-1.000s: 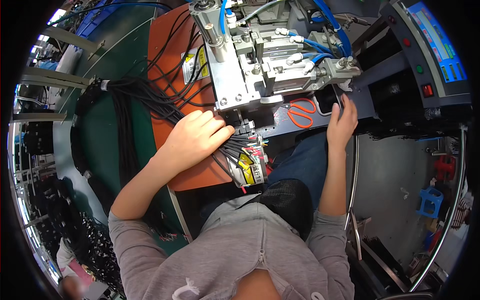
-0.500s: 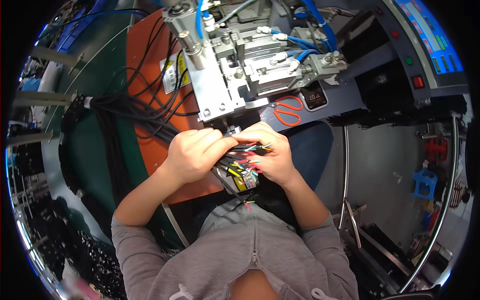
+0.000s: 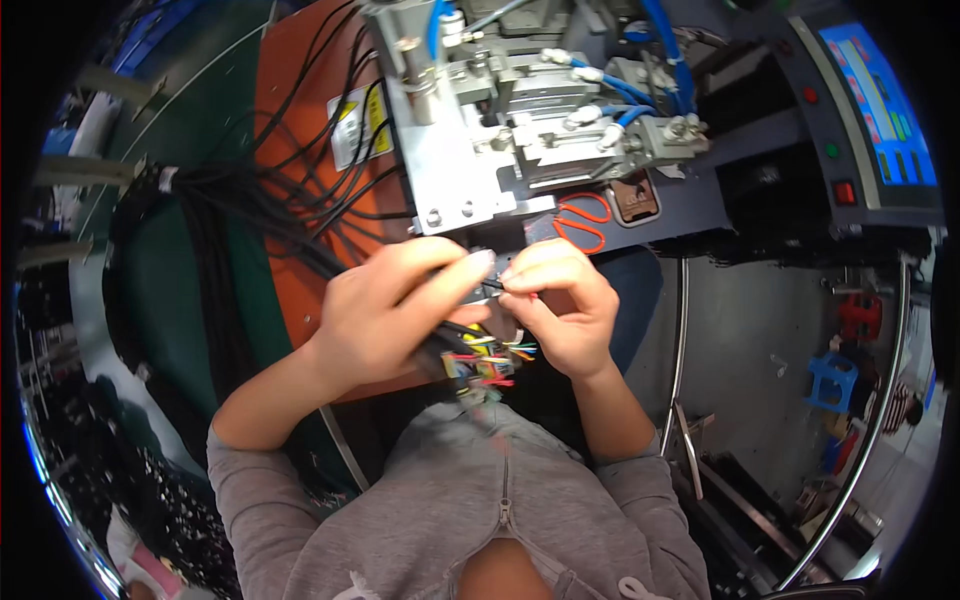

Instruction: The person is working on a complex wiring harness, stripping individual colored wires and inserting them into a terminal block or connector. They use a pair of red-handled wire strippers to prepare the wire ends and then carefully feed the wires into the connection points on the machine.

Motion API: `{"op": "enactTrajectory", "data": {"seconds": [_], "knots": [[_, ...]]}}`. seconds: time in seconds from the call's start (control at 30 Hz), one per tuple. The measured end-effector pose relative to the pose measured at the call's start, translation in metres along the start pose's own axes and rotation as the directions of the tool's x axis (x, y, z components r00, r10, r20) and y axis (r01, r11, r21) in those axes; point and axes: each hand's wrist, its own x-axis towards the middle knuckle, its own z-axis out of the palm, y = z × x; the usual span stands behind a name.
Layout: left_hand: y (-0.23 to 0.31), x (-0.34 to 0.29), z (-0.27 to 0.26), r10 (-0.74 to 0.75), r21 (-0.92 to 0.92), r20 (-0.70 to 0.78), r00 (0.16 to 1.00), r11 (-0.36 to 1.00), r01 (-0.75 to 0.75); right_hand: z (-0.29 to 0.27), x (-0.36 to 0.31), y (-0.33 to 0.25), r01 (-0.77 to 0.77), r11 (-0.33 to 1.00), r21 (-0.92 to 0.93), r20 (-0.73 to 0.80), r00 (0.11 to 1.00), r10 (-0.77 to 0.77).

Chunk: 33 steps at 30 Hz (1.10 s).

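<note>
In front of the machine (image 3: 450,160), both of my hands work at one black cable (image 3: 492,284). My left hand (image 3: 385,305) is closed, thumb and forefinger pinching that cable close to its end. Fingertips of my right hand (image 3: 568,305) are pressed together on the same cable's tip, where a bit of red wire shows. Below my left hand hangs a bundle of stripped cable ends (image 3: 485,365) with red, yellow, blue and white wires, partly blurred. How the left hand's lower fingers hold this bundle is hidden.
Black cables (image 3: 300,215) run across the orange board (image 3: 295,110) from the left. Behind my right hand lie orange-handled scissors (image 3: 582,222) and a phone (image 3: 634,198). A control panel with a screen (image 3: 880,110) stands at the far right. Blue stool (image 3: 835,380) beyond the metal rail.
My right hand has moved slightly right and away from the bundle, now pinching a single cable's end. The bundle has dropped lower, under my left hand. The view has shifted a little.
</note>
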Motion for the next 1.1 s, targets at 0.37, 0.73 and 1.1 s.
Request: {"op": "enactTrajectory", "data": {"seconds": [0.37, 0.73, 1.1], "knots": [[-0.003, -0.014, 0.016, -0.061, -0.081, -0.048, 0.997, 0.995, 0.057, 0.023, 0.004, -0.012, 0.127, 0.878, -0.462, -0.118, 0.972, -0.203], [0.003, -0.015, 0.019, -0.117, 0.040, 0.033, 0.993, 0.992, 0.116, 0.021, -0.001, -0.006, 0.120, 0.814, -0.569, -0.126, 0.965, -0.231], [-0.002, -0.020, 0.023, 0.033, 0.131, 0.077, 0.996, 0.990, -0.043, -0.016, 0.011, -0.021, -0.425, 0.865, -0.266, 0.163, 0.865, 0.475]]}}
